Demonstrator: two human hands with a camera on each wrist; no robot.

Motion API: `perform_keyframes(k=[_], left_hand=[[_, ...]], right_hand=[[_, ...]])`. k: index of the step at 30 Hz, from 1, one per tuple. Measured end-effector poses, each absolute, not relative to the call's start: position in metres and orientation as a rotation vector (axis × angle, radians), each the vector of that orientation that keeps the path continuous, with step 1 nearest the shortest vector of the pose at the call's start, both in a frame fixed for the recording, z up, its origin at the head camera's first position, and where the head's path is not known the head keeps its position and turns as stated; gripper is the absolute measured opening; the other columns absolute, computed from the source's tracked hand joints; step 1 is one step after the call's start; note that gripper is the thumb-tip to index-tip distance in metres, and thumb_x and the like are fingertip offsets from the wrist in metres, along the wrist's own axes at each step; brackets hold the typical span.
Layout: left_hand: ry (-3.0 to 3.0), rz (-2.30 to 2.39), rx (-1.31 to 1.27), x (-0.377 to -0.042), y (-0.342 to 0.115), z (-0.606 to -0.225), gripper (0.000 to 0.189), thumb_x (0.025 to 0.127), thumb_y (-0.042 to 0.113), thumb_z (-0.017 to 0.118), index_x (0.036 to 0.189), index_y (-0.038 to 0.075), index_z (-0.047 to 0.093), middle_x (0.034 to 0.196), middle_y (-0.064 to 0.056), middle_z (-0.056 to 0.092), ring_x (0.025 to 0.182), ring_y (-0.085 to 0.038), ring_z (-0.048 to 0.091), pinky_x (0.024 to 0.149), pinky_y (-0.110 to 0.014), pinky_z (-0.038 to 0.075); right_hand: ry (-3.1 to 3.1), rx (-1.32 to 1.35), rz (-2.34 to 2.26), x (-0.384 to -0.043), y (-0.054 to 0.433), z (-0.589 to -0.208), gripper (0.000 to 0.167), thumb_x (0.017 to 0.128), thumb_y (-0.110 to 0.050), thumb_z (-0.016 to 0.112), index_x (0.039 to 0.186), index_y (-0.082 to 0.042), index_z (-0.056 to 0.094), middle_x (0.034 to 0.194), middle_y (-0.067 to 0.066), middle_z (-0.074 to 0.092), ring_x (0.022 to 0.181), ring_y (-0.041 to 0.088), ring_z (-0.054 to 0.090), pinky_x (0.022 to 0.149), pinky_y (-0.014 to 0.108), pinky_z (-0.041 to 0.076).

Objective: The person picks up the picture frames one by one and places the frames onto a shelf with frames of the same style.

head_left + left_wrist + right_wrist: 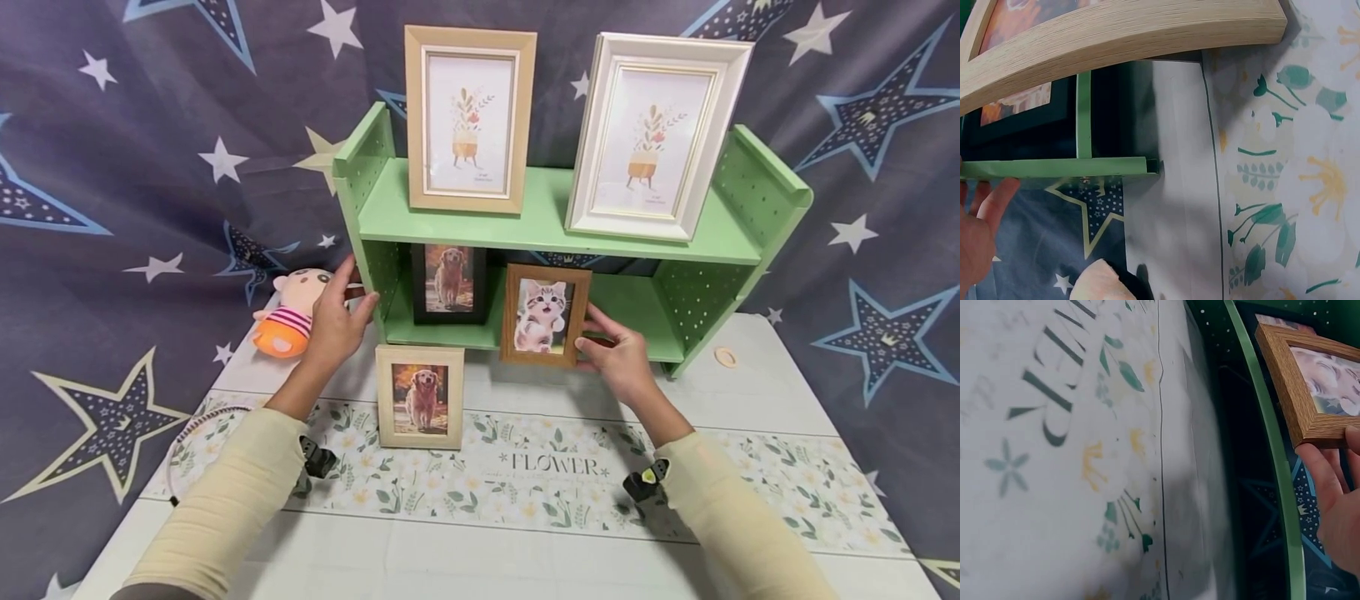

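My right hand (621,358) pinches a brown wooden picture frame (508,317) with a kitten photo by its right edge, thumb in front. The frame is upright before the lower level of a green shelf (480,218). In the right wrist view the fingers (1325,478) reach behind the frame's edge. My left hand (339,321) rests against the shelf's left side panel; its fingertips meet the panel's outer face in the left wrist view. A black frame (480,287) with a dog photo stands inside the lower level, on the left.
A pale wooden frame (384,400) with a dog photo stands before the shelf. On top are a tan frame (471,202) and a white frame (630,227). A plush toy (288,321) sits left, a small ring (725,357) right. A floral runner (555,500) crosses the table.
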State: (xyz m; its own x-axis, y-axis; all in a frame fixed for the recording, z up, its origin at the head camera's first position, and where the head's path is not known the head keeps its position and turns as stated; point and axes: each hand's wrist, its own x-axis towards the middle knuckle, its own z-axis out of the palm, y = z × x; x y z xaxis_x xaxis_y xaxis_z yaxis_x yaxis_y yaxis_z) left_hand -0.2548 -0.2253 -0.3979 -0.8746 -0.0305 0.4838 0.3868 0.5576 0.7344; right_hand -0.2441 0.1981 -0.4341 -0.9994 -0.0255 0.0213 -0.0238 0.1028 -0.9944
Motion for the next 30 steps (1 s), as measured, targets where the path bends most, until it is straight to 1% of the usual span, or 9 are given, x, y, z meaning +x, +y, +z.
perform_keyframes(k=[2, 4, 9, 13, 17, 22, 30], left_hand=[[-2.345, -1.269, -0.295, -0.255, -0.226, -0.398, 0.068, 0.099, 0.008, 0.065, 0.159, 0.022, 0.037, 0.131, -0.020, 0.061, 0.114, -0.037, 0.066, 0.069, -0.004, 0.053], [-2.341, -1.278, -0.304, -0.254, -0.225, -0.398, 0.068, 0.099, 0.008, 0.065, 0.159, 0.021, 0.036, 0.131, -0.021, 0.060, 0.114, -0.038, 0.066, 0.068, -0.003, 0.051], [-2.338, -1.276, -0.308, -0.255, -0.225, -0.398, 0.068, 0.099, 0.007, 0.065, 0.159, 0.020, 0.036, 0.130, -0.022, 0.060, 0.114, -0.038, 0.066, 0.067, -0.002, 0.051], [-2.337, -1.264, -0.307, -0.256, -0.225, -0.400, 0.068, 0.099, 0.007, 0.065, 0.159, 0.020, 0.036, 0.130, -0.021, 0.061, 0.113, -0.038, 0.066, 0.067, -0.002, 0.051], [-2.336, -1.264, -0.303, -0.256, -0.225, -0.399, 0.069, 0.098, 0.007, 0.065, 0.159, 0.022, 0.036, 0.130, -0.021, 0.060, 0.113, -0.038, 0.067, 0.066, -0.002, 0.051], [-2.332, -1.278, -0.307, -0.256, -0.225, -0.399, 0.069, 0.099, 0.007, 0.065, 0.159, 0.022, 0.036, 0.130, -0.021, 0.060, 0.113, -0.038, 0.066, 0.066, -0.002, 0.052], [-2.333, -1.284, -0.301, -0.255, -0.226, -0.398, 0.069, 0.098, 0.007, 0.065, 0.159, 0.022, 0.037, 0.129, -0.022, 0.060, 0.113, -0.038, 0.067, 0.066, -0.002, 0.052]], right_hand=[[2.335, -0.043, -2.102, -0.248, 0.197, -0.436, 0.069, 0.094, 0.003, 0.067, 0.154, -0.023, 0.046, 0.140, 0.019, 0.056, 0.095, 0.003, 0.071, 0.073, 0.035, 0.066], [2.339, -0.036, -2.103, -0.253, 0.196, -0.437, 0.069, 0.094, 0.004, 0.066, 0.154, -0.022, 0.045, 0.142, 0.021, 0.055, 0.092, 0.003, 0.071, 0.073, 0.034, 0.066], [2.341, -0.040, -2.102, -0.264, 0.195, -0.439, 0.068, 0.095, 0.004, 0.065, 0.155, -0.021, 0.044, 0.145, 0.022, 0.054, 0.088, 0.002, 0.071, 0.073, 0.032, 0.066], [2.316, -0.031, -2.120, -0.271, 0.193, -0.439, 0.068, 0.095, 0.005, 0.064, 0.155, -0.020, 0.043, 0.145, 0.022, 0.054, 0.089, 0.002, 0.071, 0.073, 0.031, 0.066], [2.322, -0.013, -2.119, -0.277, 0.191, -0.437, 0.067, 0.096, 0.004, 0.065, 0.154, -0.022, 0.045, 0.145, 0.021, 0.054, 0.087, 0.002, 0.071, 0.072, 0.030, 0.065], [2.304, -0.002, -2.133, -0.281, 0.189, -0.437, 0.067, 0.096, 0.005, 0.063, 0.154, -0.025, 0.046, 0.144, 0.019, 0.055, 0.086, 0.002, 0.072, 0.073, 0.030, 0.065], [2.332, 0.055, -2.120, -0.283, 0.186, -0.435, 0.065, 0.097, 0.000, 0.065, 0.152, -0.029, 0.047, 0.139, 0.012, 0.057, 0.091, 0.004, 0.070, 0.074, 0.028, 0.065]])
